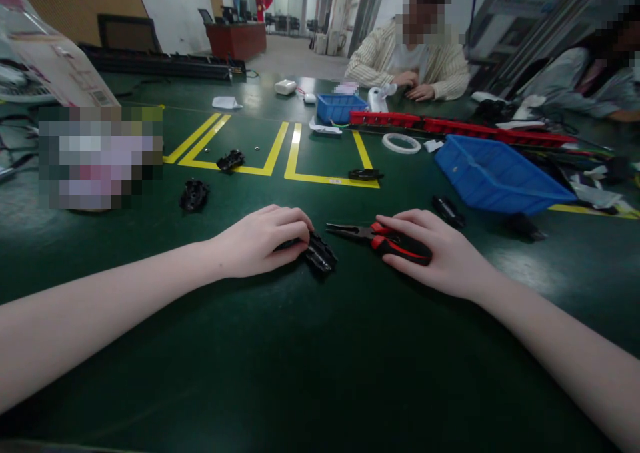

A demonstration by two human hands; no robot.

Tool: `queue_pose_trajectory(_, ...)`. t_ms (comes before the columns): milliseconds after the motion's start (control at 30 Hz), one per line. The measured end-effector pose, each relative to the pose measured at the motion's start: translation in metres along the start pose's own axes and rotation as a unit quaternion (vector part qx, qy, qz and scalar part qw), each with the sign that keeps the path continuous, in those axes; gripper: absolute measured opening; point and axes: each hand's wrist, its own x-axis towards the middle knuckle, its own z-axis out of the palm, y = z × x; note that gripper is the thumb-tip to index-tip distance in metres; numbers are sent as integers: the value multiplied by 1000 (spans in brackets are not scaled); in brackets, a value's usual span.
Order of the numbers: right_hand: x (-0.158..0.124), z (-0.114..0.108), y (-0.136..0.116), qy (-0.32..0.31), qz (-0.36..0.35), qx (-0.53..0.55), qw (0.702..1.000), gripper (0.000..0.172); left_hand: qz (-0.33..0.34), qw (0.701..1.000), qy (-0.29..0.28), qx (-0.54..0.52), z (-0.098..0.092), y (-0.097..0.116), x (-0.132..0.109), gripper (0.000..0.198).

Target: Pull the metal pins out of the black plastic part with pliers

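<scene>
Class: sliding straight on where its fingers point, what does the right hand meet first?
Beyond the pliers in the right hand, probably the black part held by the left hand.

matt green table point(320, 360), rubber-handled metal pliers point(385, 238)

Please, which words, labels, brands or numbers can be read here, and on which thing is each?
None can be read.
Plastic bag, top left: print and a barcode, too blurred.
Wall: dark lettering, too small.
Pliers in the right hand and black part in the left hand: no marks visible.
</scene>
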Motion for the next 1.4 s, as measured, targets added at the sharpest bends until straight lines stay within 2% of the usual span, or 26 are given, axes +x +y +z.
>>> queue_pose_trajectory(167, 1, 2, 1, -19, 10, -61, 998, 66, 11, 1000, 2, 20, 0, 0, -1, 13)
queue_pose_trajectory(267, 5, -2, -14, 28, -16, -69, 997, 69, 8, 999, 5, 43, 1, 2, -1, 17)
queue_pose_trajectory(333, 13, -1, -33, 66, -51, -38, 996, 50, 0, 998, 7, 56, 2, 4, -1, 19)
queue_pose_trajectory(400, 24, 4, -55, 65, -95, -4, 993, 31, -6, 998, 12, 60, 4, 7, -2, 19)
queue_pose_trajectory(500, 41, 18, -80, 59, -131, 29, 989, 21, -10, 998, 26, 55, 5, 10, -4, 19)
queue_pose_trajectory(567, 49, 27, -88, 83, -122, 47, 988, 15, -15, 998, 30, 46, 6, 12, -6, 17)
queue_pose_trajectory(900, 51, 34, -85, 62, -85, 112, 988, 10, -26, 999, 37, 15, 5, 13, -6, 17)
queue_pose_trajectory(1200, 50, 35, -86, 63, -84, 172, 979, 6, -4, 997, 35, 63, 6, 14, -3, 19)
queue_pose_trajectory(1400, 50, 37, -85, 53, -115, 159, 979, 7, -56, 997, 21, 42, 6, 17, 0, 40)
